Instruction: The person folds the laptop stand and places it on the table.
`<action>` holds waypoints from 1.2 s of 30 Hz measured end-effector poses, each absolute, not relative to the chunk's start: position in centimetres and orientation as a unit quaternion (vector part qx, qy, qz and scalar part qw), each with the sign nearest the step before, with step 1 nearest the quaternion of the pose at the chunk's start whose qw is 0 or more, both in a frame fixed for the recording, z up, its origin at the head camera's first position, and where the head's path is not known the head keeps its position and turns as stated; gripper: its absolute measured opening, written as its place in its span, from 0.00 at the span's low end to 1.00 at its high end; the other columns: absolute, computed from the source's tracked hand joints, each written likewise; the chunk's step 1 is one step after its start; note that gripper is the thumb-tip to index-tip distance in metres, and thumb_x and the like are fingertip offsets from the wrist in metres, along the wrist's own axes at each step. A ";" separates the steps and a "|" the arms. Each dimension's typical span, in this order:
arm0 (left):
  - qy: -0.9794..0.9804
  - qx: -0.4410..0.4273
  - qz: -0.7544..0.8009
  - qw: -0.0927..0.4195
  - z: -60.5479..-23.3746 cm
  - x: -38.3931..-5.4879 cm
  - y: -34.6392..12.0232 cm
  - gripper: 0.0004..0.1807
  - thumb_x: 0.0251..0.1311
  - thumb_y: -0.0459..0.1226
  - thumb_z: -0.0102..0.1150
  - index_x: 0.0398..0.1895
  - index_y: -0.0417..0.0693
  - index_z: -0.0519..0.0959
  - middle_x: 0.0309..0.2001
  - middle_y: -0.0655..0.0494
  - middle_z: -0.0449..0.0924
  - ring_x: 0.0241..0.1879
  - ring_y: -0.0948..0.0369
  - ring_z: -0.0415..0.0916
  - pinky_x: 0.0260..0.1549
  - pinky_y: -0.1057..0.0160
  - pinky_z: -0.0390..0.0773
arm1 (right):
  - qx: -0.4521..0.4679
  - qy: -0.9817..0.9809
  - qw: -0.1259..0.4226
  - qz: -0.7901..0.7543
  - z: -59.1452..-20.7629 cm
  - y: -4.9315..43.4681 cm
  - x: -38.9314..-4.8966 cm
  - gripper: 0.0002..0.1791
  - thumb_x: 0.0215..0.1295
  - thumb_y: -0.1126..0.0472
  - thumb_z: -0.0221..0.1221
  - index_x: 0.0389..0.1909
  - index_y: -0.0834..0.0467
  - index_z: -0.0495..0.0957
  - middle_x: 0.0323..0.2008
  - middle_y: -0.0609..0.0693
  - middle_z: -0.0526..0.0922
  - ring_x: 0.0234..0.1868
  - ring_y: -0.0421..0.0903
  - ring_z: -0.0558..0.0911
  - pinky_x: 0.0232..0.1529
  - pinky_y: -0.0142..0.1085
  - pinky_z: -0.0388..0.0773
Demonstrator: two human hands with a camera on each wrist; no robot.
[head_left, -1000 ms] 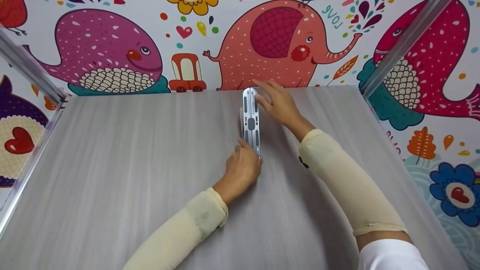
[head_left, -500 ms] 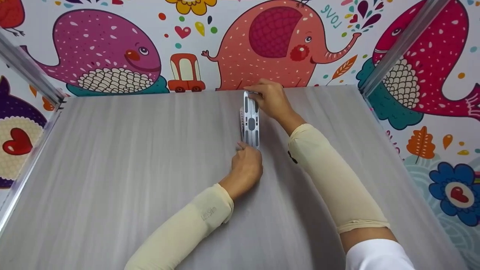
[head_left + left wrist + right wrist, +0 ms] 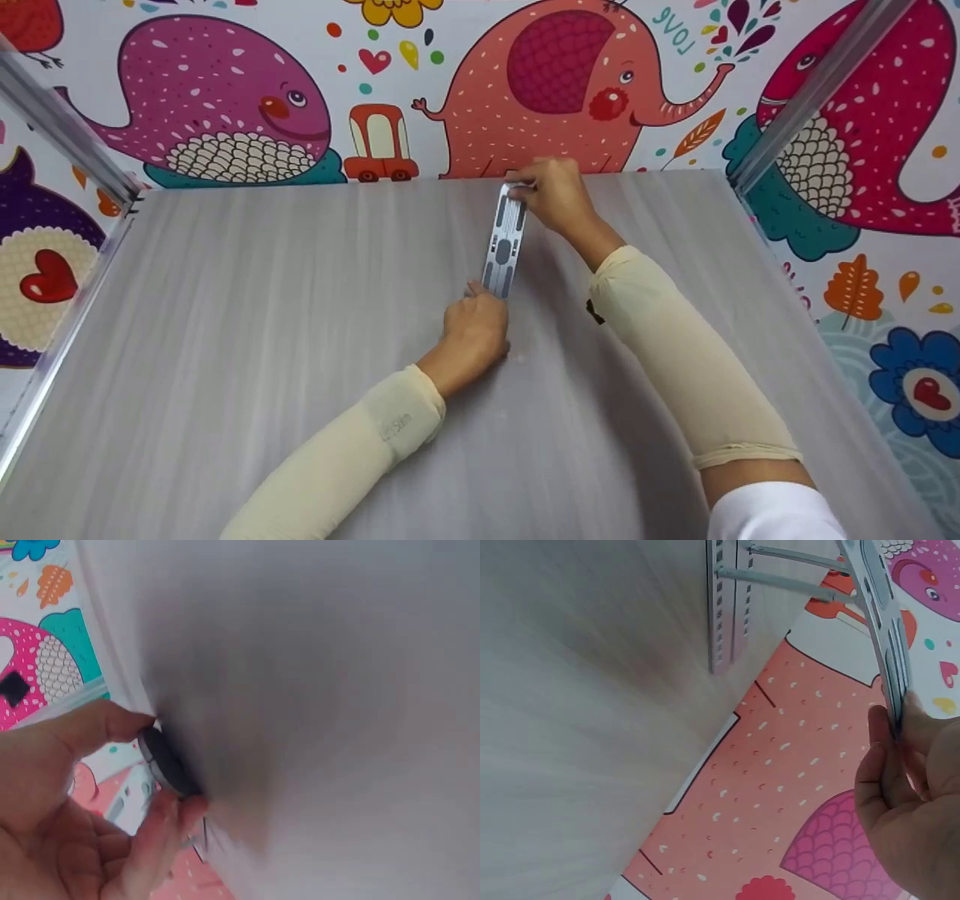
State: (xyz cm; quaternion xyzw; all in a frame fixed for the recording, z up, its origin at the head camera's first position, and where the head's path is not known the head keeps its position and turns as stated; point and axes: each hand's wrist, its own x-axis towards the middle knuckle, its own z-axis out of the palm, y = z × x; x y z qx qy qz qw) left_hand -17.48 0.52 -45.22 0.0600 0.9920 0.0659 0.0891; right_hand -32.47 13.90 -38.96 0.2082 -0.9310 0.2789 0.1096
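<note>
A silver folding laptop stand (image 3: 504,244) with grey pads is over the grey tabletop, slanting slightly in the head view. My left hand (image 3: 474,330) pinches its near end, where the left wrist view shows a dark rounded tip (image 3: 166,765) between thumb and fingers. At the far end my right hand (image 3: 559,196) holds the top plate (image 3: 889,637) between thumb and fingers. Beneath, the right wrist view shows thin struts (image 3: 784,583) joining this plate to a notched base bar (image 3: 731,607), which stands apart from the plate. The near end is partly hidden by my left hand.
The grey wood-grain table (image 3: 262,300) extends around the stand. A wall (image 3: 397,67) printed with cartoon animals rises directly behind its far edge. Metal posts stand at the far left corner (image 3: 75,120) and far right corner (image 3: 817,90).
My right hand came in from beside the stand and took its far end. The stand now slants, with its near end shifted left along with my left hand.
</note>
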 end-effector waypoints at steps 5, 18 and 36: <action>0.984 0.116 0.083 0.107 -45.1 -18.2 -3.0 0.55 0.49 0.42 0.78 0.72 0.19 0.58 0.53 0.31 0.83 0.44 0.43 0.86 0.43 0.46 0.86 | 0.193 -0.936 0.085 0.282 -38.5 15.1 -31.7 0.15 0.63 0.59 0.71 0.51 0.53 0.88 0.40 0.52 0.88 0.40 0.45 0.85 0.41 0.36 0.87; 0.952 0.265 0.055 0.145 -44.7 -21.1 -10.0 0.52 0.58 0.41 0.72 0.80 0.37 0.53 0.47 0.45 0.83 0.41 0.53 0.76 0.52 0.51 0.81 | 0.149 -0.921 0.016 0.359 -37.9 16.7 -28.9 0.12 0.63 0.61 0.71 0.46 0.59 0.90 0.38 0.51 0.89 0.34 0.44 0.88 0.35 0.34 0.87; 0.956 0.236 0.043 0.169 -44.3 -22.5 -11.1 0.52 0.62 0.38 0.71 0.83 0.56 0.48 0.54 0.42 0.80 0.46 0.50 0.76 0.61 0.49 0.79 | 0.095 -0.912 0.044 0.397 -38.3 16.2 -26.3 0.08 0.62 0.61 0.71 0.39 0.61 0.90 0.34 0.53 0.90 0.30 0.46 0.88 0.29 0.30 0.85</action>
